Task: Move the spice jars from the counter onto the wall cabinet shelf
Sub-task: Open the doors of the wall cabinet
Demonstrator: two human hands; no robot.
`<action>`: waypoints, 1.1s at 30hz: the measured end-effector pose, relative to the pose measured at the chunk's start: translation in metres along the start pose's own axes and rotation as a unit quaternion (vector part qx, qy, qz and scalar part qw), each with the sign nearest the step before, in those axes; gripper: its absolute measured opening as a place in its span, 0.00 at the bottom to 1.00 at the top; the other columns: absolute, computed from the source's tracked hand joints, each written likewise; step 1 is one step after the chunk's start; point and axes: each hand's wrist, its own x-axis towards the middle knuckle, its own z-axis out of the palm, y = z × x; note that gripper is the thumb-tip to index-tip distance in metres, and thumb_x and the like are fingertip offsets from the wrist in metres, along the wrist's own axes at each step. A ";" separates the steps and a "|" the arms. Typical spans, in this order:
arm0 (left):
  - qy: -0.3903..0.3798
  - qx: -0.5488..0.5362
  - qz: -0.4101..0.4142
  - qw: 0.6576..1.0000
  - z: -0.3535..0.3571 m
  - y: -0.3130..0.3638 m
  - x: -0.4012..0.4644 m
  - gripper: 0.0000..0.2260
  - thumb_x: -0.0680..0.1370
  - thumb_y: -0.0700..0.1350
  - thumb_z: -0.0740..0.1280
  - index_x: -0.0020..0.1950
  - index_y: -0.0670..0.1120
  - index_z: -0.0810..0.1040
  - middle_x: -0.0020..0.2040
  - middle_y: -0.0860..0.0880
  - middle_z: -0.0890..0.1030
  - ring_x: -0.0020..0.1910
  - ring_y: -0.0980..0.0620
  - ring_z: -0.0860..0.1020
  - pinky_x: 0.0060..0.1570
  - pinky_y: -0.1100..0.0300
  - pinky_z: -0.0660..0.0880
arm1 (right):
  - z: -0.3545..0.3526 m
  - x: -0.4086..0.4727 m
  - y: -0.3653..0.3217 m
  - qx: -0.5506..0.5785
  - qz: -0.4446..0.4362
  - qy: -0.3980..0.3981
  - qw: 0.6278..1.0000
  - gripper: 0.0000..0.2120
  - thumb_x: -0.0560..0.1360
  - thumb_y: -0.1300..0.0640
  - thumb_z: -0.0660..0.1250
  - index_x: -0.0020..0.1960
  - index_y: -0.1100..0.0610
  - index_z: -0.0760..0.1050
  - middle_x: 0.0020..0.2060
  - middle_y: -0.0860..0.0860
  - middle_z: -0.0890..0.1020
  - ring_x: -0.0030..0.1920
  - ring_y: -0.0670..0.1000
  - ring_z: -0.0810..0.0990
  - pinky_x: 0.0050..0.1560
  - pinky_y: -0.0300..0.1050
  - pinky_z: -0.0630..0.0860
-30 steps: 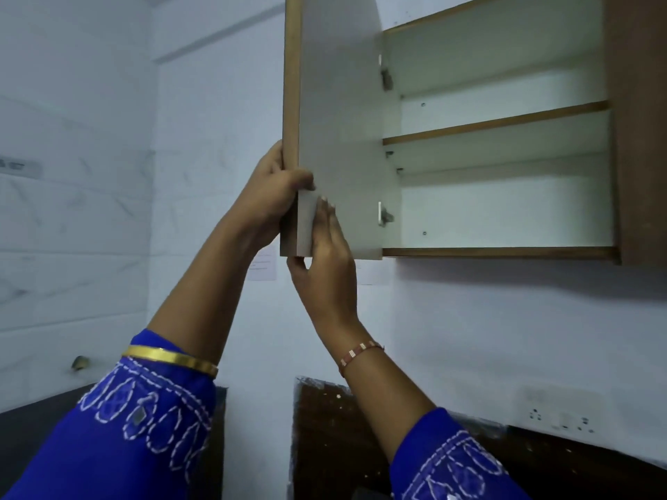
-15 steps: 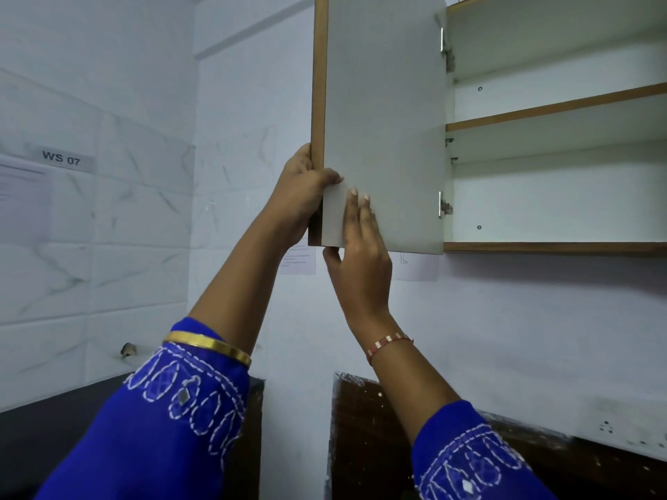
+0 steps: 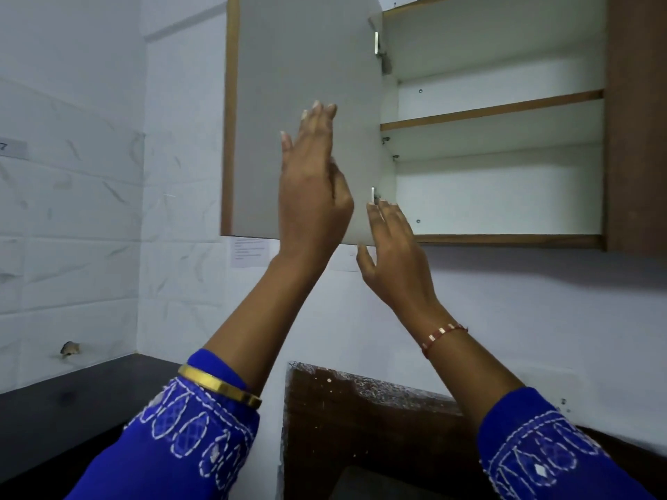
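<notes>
The wall cabinet (image 3: 624,120) hangs at the upper right with its left door (image 3: 296,66) swung wide open. Inside, the middle shelf (image 3: 491,110) and the bottom shelf (image 3: 505,238) show nothing on them. My left hand (image 3: 312,185) is raised flat in front of the door's pale inner face, fingers apart, holding nothing. My right hand (image 3: 393,254) is open just below the door's lower hinge corner, also holding nothing. No spice jars are in view.
A dark counter (image 3: 72,398) runs along the tiled left wall. A brown speckled panel (image 3: 361,409) stands below the cabinet. Paper notices (image 3: 249,252) are stuck on the wall under the door. The cabinet's closed right door is brown wood.
Both hands have let go of the door's edge and now hover open in front of it. The door has swung further open. The view has shifted.
</notes>
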 end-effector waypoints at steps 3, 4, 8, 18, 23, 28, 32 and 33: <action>-0.006 -0.039 -0.013 0.999 0.035 0.043 -0.007 0.23 0.75 0.34 0.53 0.72 0.39 0.64 0.72 0.43 0.68 0.74 0.47 0.62 0.72 0.64 0.46 | -0.033 -0.009 0.047 -0.027 0.005 -0.006 1.000 0.25 0.70 0.61 0.65 0.66 0.67 0.70 0.64 0.65 0.74 0.66 0.64 0.72 0.60 0.56 0.74; -0.009 -0.054 -0.022 0.998 0.046 0.056 -0.011 0.23 0.76 0.34 0.53 0.71 0.39 0.64 0.72 0.43 0.68 0.74 0.48 0.62 0.72 0.64 0.46 | -0.044 -0.012 0.063 -0.037 0.004 -0.008 0.999 0.25 0.70 0.61 0.66 0.66 0.67 0.70 0.64 0.65 0.74 0.66 0.64 0.72 0.59 0.56 0.75; -0.031 -0.117 -0.055 0.991 0.093 0.109 -0.029 0.23 0.75 0.34 0.52 0.71 0.40 0.65 0.71 0.44 0.69 0.74 0.50 0.63 0.70 0.72 0.45 | -0.092 -0.030 0.126 -0.087 0.007 -0.029 0.996 0.25 0.70 0.62 0.66 0.66 0.67 0.69 0.65 0.65 0.73 0.68 0.64 0.70 0.61 0.55 0.73; -0.122 -0.267 -0.141 0.945 0.211 0.209 -0.080 0.21 0.76 0.36 0.55 0.70 0.40 0.67 0.70 0.44 0.71 0.72 0.48 0.66 0.72 0.48 0.61 | -0.186 -0.066 0.265 -0.209 0.042 -0.071 0.974 0.24 0.71 0.61 0.66 0.66 0.66 0.70 0.64 0.64 0.74 0.67 0.64 0.70 0.61 0.54 0.73; -0.174 -0.309 -0.181 0.917 0.262 0.222 -0.097 0.20 0.78 0.35 0.56 0.71 0.43 0.67 0.71 0.47 0.70 0.71 0.52 0.66 0.68 0.66 0.61 | -0.202 -0.076 0.314 -0.255 0.066 -0.085 0.961 0.25 0.71 0.61 0.67 0.67 0.66 0.68 0.67 0.64 0.71 0.70 0.64 0.68 0.63 0.53 0.71; -0.209 -0.349 -0.219 0.887 0.317 0.219 -0.100 0.20 0.79 0.37 0.57 0.71 0.43 0.66 0.72 0.47 0.68 0.72 0.51 0.65 0.68 0.63 0.62 | -0.198 -0.073 0.360 -0.306 0.085 -0.127 0.940 0.26 0.70 0.61 0.69 0.66 0.67 0.69 0.66 0.66 0.71 0.68 0.66 0.68 0.65 0.56 0.70; -0.220 -0.366 -0.249 0.869 0.363 0.209 -0.089 0.21 0.79 0.37 0.57 0.72 0.43 0.64 0.72 0.47 0.67 0.72 0.51 0.66 0.69 0.60 0.63 | -0.181 -0.056 0.393 -0.353 0.077 -0.163 0.918 0.31 0.71 0.58 0.69 0.70 0.67 0.64 0.69 0.67 0.67 0.71 0.67 0.64 0.70 0.57 0.63; -0.221 -0.366 -0.249 0.869 0.374 0.206 -0.086 0.21 0.79 0.37 0.58 0.72 0.43 0.64 0.72 0.47 0.68 0.70 0.54 0.67 0.67 0.64 0.64 | -0.176 -0.051 0.399 -0.360 0.079 -0.176 0.913 0.32 0.72 0.57 0.69 0.71 0.67 0.62 0.70 0.66 0.65 0.72 0.66 0.62 0.71 0.56 0.61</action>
